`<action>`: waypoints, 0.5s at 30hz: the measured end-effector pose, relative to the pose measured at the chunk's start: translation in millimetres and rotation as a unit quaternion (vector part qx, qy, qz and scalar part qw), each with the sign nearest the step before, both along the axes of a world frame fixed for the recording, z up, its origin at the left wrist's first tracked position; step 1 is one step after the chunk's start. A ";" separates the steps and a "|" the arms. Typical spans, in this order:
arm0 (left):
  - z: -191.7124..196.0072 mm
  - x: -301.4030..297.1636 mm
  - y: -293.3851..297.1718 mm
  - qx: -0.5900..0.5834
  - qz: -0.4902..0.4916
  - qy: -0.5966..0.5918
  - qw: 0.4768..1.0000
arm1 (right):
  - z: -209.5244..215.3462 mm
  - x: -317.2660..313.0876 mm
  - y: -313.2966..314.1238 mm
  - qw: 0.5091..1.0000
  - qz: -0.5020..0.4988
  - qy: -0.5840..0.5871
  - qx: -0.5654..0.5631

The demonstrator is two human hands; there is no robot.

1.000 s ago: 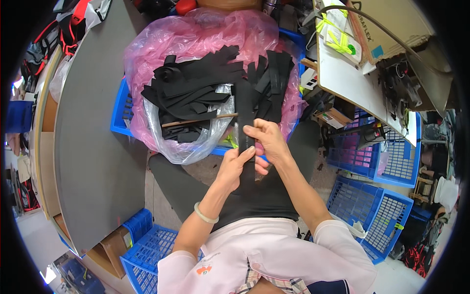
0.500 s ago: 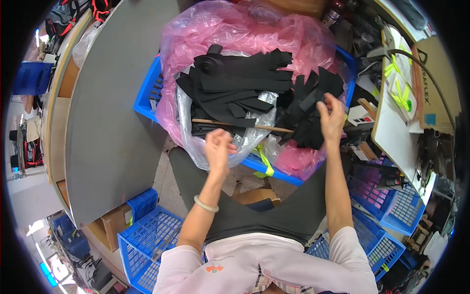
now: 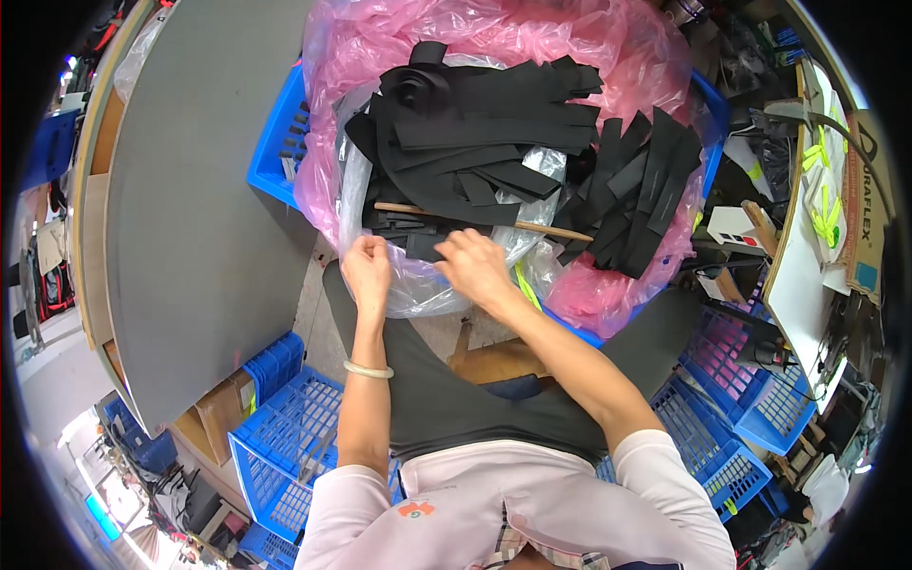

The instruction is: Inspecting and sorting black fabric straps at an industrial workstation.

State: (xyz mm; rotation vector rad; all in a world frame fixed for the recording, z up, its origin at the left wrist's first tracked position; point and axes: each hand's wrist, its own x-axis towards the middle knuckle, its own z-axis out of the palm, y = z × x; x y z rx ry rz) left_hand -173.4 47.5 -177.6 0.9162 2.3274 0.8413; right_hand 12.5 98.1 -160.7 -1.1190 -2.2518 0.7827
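Observation:
My left hand [image 3: 368,274] is closed, fingertips pinched together, at the near left edge of a clear plastic bag [image 3: 418,295]; what it holds, if anything, does not show. My right hand [image 3: 478,271] has loosely bent fingers, apart, beside small stacked black strips [image 3: 404,224]. Inside the bag lie many longer black fabric strips [image 3: 494,128], with a black roll [image 3: 412,90] at their far left. A thin wooden stick [image 3: 551,230] crosses the strips' near side. To the right, more black strips [image 3: 641,190] are fanned out in a loose pile.
Pink plastic [image 3: 380,38] lines a blue crate [image 3: 274,157] around the strips. A grey tabletop [image 3: 204,209] stands on the left. Blue baskets [image 3: 285,427] flank my legs. To the right are a white board [image 3: 807,285] and a cardboard box [image 3: 863,218]. A yellow-green strap [image 3: 525,285] hangs near the bag.
My right hand has left the right pile and swung left to the near edge of the bag. My left hand has shifted left, its fingertips now pinched. The view has shifted slightly.

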 end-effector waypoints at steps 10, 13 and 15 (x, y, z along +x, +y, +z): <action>70.3 45.8 -10.8 0.187 0.094 -0.294 0.932 | -4.3 -12.7 2.0 0.941 -0.092 0.198 -0.258; 93.8 53.2 -27.6 0.199 0.076 -0.364 0.907 | 51.9 3.7 9.8 0.753 -0.058 0.393 -0.524; 113.8 60.5 -31.8 0.159 0.032 -0.431 0.888 | 76.2 14.7 8.4 0.751 -0.024 0.363 -0.552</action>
